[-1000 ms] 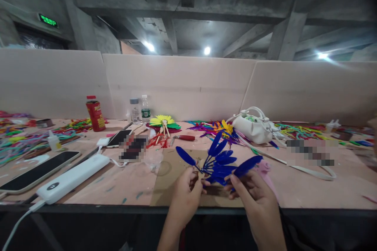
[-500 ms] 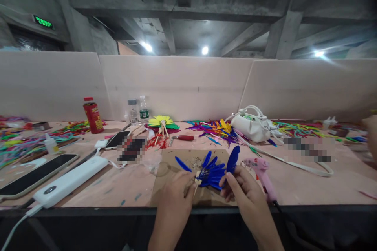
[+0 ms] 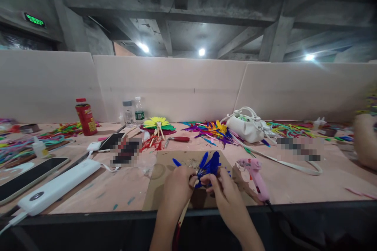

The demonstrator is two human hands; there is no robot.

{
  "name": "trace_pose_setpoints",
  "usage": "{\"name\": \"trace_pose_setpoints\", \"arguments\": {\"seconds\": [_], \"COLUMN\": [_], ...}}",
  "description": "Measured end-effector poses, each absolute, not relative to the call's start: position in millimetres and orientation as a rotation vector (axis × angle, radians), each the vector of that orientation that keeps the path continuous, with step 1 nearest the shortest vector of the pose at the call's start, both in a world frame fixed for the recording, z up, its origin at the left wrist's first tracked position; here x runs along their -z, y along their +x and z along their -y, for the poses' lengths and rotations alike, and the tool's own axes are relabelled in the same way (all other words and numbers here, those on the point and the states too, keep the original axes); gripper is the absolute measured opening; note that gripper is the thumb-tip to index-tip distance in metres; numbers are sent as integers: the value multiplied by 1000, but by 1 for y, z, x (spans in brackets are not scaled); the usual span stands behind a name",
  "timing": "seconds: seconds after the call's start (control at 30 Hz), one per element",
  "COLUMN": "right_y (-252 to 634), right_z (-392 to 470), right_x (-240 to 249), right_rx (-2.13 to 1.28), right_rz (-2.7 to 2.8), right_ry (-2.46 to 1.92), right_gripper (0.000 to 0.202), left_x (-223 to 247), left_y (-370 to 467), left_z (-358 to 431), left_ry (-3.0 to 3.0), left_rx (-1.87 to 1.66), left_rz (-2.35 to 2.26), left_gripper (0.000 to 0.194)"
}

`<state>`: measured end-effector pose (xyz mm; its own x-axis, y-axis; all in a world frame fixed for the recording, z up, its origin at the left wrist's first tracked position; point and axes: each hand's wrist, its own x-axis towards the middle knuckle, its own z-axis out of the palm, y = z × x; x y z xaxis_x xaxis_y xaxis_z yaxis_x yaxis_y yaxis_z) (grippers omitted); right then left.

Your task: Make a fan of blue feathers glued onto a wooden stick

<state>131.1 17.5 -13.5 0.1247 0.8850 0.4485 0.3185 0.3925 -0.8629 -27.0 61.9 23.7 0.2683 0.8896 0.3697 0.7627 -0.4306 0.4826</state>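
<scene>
My left hand (image 3: pixel 177 188) is closed around the base of a fan of blue feathers (image 3: pixel 202 160), where a pale wooden stick (image 3: pixel 184 212) runs down past the table edge. A red strand hangs by the stick's lower end. Between the fingertips of my right hand (image 3: pixel 226 192) is a blue feather (image 3: pixel 214 161), laid against the fan's right side; my fingers partly hide where they meet. Both hands are over a piece of brown cardboard (image 3: pixel 153 188). Just right of them, a pink glue gun (image 3: pixel 257 178) lies on the table.
A red-handled tool (image 3: pixel 180 139) and a yellow flower-like fan (image 3: pixel 157 122) lie beyond the cardboard. Loose feathers (image 3: pixel 210 129) and a white handbag (image 3: pixel 246 127) are behind. Left are a white power bank (image 3: pixel 61 186), a phone (image 3: pixel 35 176) and a red bottle (image 3: pixel 85 117). Another person's arm (image 3: pixel 363 141) shows far right.
My right hand has moved left and brought the blue feather against the fan. The fan has turned, so its stick now shows below my left hand. The view has shifted slightly.
</scene>
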Motion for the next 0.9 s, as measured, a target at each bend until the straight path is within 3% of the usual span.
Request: {"name": "trace_pose_setpoints", "arguments": {"seconds": [0.57,0.73,0.9], "right_y": [122,119,120], "right_z": [-21,-21,-20], "right_x": [13,12,14], "right_rx": [-354,-407,-571], "right_rz": [1651,1654,1616], "right_ry": [-1404,-1383,-1287], "right_gripper": [27,26,20], "left_x": [-34,-35,-43], "left_y": [-21,-32,-74], "left_z": [-73,-57,-26], "left_ry": [2591,2501,2295], "left_rx": [-699,-858,-1321], "left_rz": [-1515,-1674,-1625], "left_gripper": [17,22,25]}}
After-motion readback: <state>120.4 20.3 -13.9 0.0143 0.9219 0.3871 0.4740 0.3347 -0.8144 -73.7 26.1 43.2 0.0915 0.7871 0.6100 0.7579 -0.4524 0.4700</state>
